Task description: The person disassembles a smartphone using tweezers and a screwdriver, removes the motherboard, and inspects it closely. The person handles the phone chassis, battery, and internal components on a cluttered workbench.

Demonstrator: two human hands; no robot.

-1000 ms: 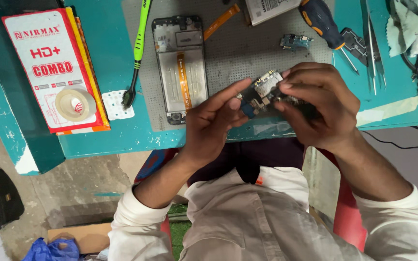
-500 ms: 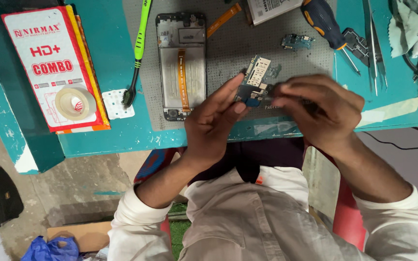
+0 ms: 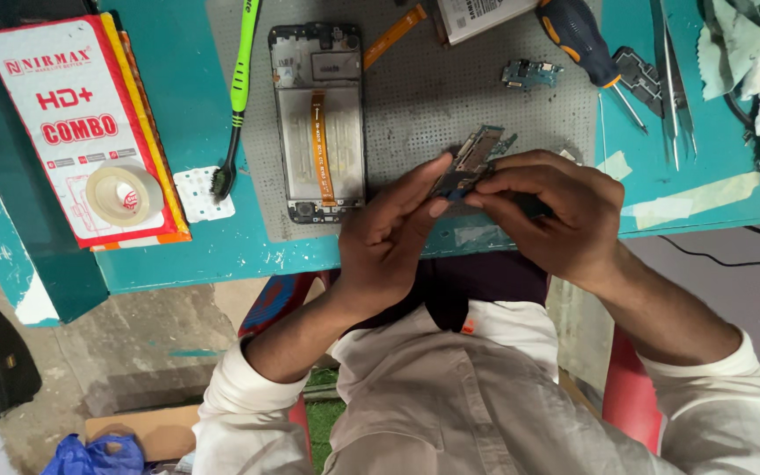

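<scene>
From the head camera, you have a small circuit board [image 3: 471, 163] pinched between both hands, lifted just above the near edge of the desk [image 3: 222, 259], over the grey work mat [image 3: 450, 97]. Your left hand [image 3: 389, 237] grips it from below with thumb and forefinger at its lower end; your right hand [image 3: 551, 211] closes on its right edge with the fingertips, the rest of the fingers curled. Neither hand is loose.

The board looks light, thin and stiff, but judge it fragile: the small parts and connectors on its face could crack or tear if you press on them or flex it. Hold it by the bare edges only, as you do now, and keep the pinch gentle.

Just left of your hands, the opened phone [image 3: 318, 119] lies flat on the mat with an orange ribbon cable [image 3: 320, 145] running down its middle. A green brush [image 3: 237, 97] lies beside it toward the left. A screwdriver [image 3: 578, 40] and tweezers [image 3: 670, 84] rest near the far right corner, and a roll of tape [image 3: 123, 193] sits on a white and red box [image 3: 72, 123] at the left edge.
</scene>
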